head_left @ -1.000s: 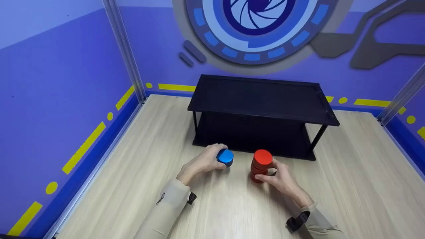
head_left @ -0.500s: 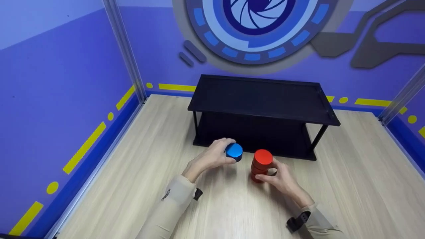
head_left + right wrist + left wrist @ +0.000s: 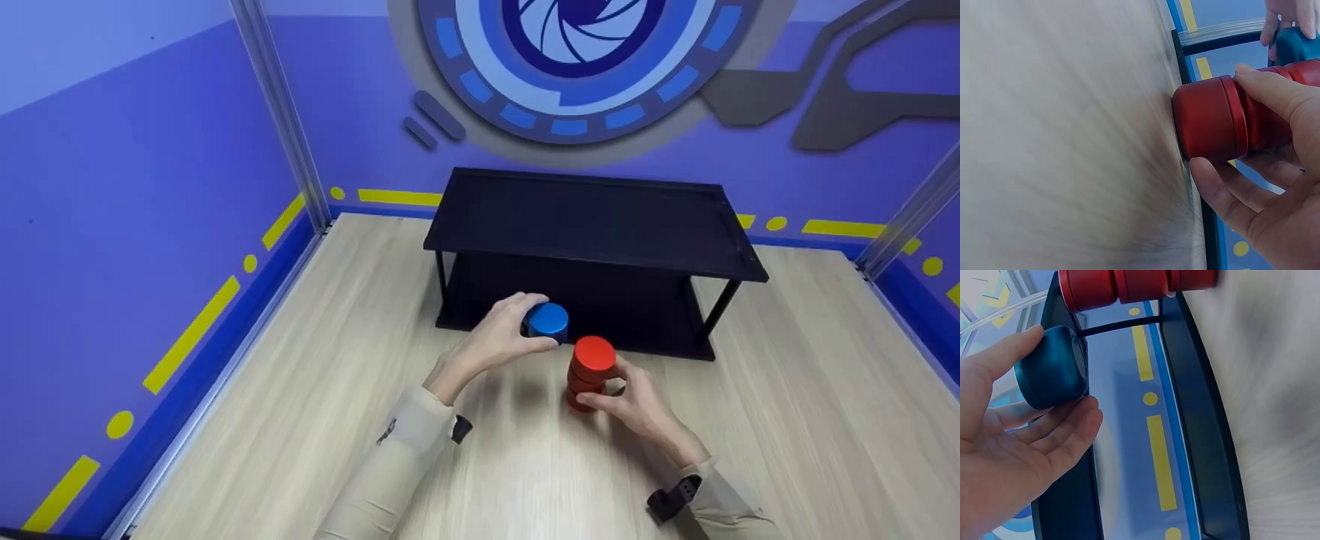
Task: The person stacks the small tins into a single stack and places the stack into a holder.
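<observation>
In the head view, the left hand (image 3: 501, 335) grasps a blue cylinder (image 3: 548, 321) aloft; the right hand (image 3: 637, 407) grips a red stack (image 3: 589, 375) on the table (image 3: 525, 472), before the black rack (image 3: 592, 221). The left wrist view shows three red sections, apparently fully stacked; the blue cylinder remains unplaced. In the right wrist view, the stack's base meets the table; no brand or writing is legible.

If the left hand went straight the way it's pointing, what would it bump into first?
Probably the black shelf, with the blue container in the left hand touching first. I can't tell whether it would hit the upper board or pass under it.
</observation>
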A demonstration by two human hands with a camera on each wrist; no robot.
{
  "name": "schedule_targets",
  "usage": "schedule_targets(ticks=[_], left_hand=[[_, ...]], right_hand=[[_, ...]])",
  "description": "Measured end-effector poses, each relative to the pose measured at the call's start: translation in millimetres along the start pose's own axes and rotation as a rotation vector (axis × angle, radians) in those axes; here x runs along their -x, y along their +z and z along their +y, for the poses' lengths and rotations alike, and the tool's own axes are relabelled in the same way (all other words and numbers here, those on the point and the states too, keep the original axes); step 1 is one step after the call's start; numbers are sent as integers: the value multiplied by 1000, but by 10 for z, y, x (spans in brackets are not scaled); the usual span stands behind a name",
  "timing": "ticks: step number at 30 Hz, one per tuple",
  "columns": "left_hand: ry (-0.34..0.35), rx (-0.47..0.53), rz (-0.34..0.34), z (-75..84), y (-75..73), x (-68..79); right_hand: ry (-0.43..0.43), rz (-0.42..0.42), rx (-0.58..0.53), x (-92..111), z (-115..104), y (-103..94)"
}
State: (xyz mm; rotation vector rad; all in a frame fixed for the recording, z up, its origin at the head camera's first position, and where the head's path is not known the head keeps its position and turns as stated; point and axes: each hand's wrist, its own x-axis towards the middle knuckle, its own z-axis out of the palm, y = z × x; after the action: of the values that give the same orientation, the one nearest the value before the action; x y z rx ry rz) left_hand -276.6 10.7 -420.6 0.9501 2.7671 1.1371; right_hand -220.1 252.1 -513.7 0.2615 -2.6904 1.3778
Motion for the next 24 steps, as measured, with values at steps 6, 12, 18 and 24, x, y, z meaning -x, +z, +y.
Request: schedule_targets(ticks=[6,12,18,24], left_hand=[[7,4,11,108,36,-48],[35,30,37,184,121,-83],[77,49,37,244,204,-117],[94,39,31,286,284,-142]], right_hand=[[-20,10,1,2,11,-1],[-24,10,-13,-4,23,2],[-37,4,-18,-8,15,-7],[-57,5,2,-4,23,-7]])
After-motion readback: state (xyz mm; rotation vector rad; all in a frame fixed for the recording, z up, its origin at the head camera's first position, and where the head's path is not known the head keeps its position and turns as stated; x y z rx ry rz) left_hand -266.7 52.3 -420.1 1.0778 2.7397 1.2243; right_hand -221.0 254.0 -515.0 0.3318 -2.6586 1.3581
